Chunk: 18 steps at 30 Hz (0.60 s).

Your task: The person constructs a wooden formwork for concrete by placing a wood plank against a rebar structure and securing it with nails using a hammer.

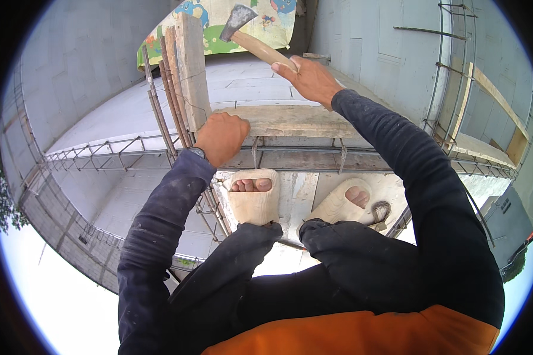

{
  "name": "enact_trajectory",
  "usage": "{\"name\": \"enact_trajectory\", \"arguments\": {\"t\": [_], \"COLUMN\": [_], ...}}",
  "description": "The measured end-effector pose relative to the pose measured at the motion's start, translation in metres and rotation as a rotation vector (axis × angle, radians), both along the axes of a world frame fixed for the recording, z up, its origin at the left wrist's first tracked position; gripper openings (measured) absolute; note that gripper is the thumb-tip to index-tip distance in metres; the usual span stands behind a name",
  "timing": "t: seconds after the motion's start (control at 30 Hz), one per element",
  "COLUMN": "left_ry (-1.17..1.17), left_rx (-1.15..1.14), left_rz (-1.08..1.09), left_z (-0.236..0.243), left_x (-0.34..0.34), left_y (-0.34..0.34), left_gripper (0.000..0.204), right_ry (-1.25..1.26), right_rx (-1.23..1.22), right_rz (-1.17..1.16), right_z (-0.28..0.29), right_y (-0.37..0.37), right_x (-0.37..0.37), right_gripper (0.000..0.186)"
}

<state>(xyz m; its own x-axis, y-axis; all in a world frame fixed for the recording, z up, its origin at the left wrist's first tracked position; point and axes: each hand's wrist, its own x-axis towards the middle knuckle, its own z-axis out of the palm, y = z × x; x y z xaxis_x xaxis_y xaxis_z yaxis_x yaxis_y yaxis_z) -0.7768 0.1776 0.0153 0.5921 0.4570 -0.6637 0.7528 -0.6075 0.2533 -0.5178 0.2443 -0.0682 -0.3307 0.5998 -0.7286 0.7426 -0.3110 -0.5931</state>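
My right hand (pixel 314 81) is wrapped round the wooden handle of a hatchet (pixel 262 49), raised beyond the plank with its grey metal head up and to the left. My left hand (pixel 222 139), with a watch at the wrist, is closed at the left end of a horizontal wooden plank (pixel 296 120). Its fingertips are turned away, so what they hold, if anything, is hidden. Just beyond that hand stands an upright wooden board (pixel 190 71), with rusty steel bars (pixel 170 89) along its left side.
My feet, in pale slippers (pixel 254 198), stand on a light surface below the plank. Steel reinforcement cages (pixel 109 155) run left and right. A wire coil (pixel 381 210) lies by my right foot. Pale block walls (pixel 376 53) rise beyond, near a colourful printed sheet (pixel 216 26).
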Motion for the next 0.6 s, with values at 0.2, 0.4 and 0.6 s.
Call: {"name": "enact_trajectory", "arguments": {"t": [0.2, 0.4, 0.6], "left_ry": [-0.024, -0.011, 0.020], "left_rx": [0.012, 0.008, -0.010], "left_rz": [-0.020, 0.018, -0.030], "left_z": [-0.004, -0.007, -0.005], "left_x": [0.008, -0.002, 0.005], "left_y": [0.012, 0.002, 0.010], "left_gripper": [0.008, 0.010, 0.012], "right_ry": [-0.001, 0.068, -0.053], "right_rx": [0.408, 0.050, 0.014], "right_rz": [0.421, -0.010, 0.478], "right_z": [-0.051, 0.001, -0.012], "right_y": [-0.054, -0.012, -0.013], "right_x": [0.016, -0.006, 0.013], "right_gripper": [0.082, 0.083, 0.083]}}
